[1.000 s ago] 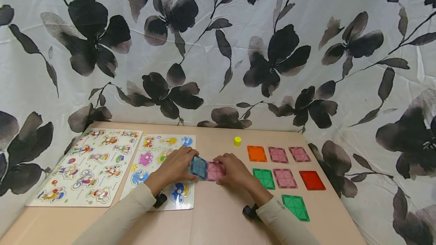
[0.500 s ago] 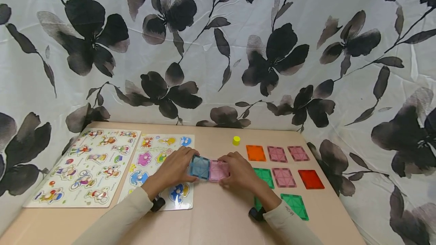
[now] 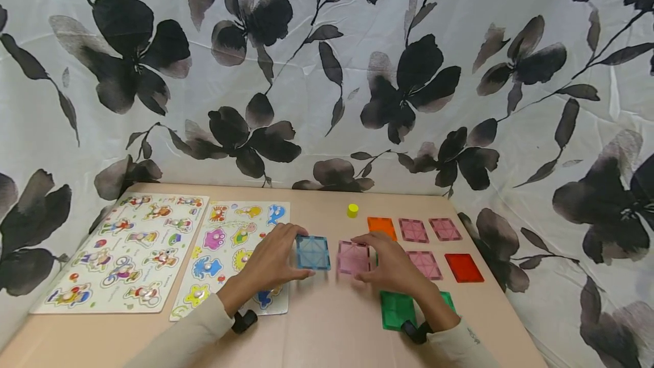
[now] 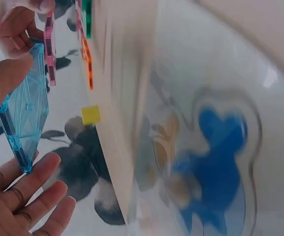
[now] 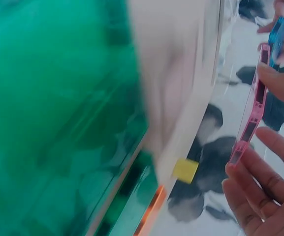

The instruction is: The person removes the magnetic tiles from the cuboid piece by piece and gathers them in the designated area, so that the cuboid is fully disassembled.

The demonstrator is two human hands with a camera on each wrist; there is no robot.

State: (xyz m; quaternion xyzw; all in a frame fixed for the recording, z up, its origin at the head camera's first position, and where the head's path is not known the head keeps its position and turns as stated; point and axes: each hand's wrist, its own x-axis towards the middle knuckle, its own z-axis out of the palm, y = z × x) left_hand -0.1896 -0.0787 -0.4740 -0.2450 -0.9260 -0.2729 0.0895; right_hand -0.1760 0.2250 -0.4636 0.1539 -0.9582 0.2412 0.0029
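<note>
A see-through blue square magnetic tile [image 3: 313, 253] is pinched between the thumb and fingers of my left hand [image 3: 271, 260]. My right hand [image 3: 398, 266] holds a pink square magnetic tile [image 3: 352, 257] by its edges. The two tiles face each other with a narrow gap between them, above the middle of the table. In the left wrist view, thumb and fingertips grip opposite edges of the blue tile [image 4: 31, 105]. The right wrist view shows the pink tile [image 5: 252, 113] nearly edge-on, with the blue one behind it.
Two picture puzzle boards, one outer [image 3: 125, 254] and one inner [image 3: 214, 243], lie on the left. On the right are an orange tile [image 3: 382, 227], several pink tiles [image 3: 445, 229], a red tile [image 3: 464, 268] and green tiles [image 3: 397, 310]. A yellow cylinder [image 3: 352, 210] stands farther back.
The blue and pink tiles were side by side, touching or nearly so; now a gap parts them. My right hand has moved right with the pink tile, and my left hand slightly right.
</note>
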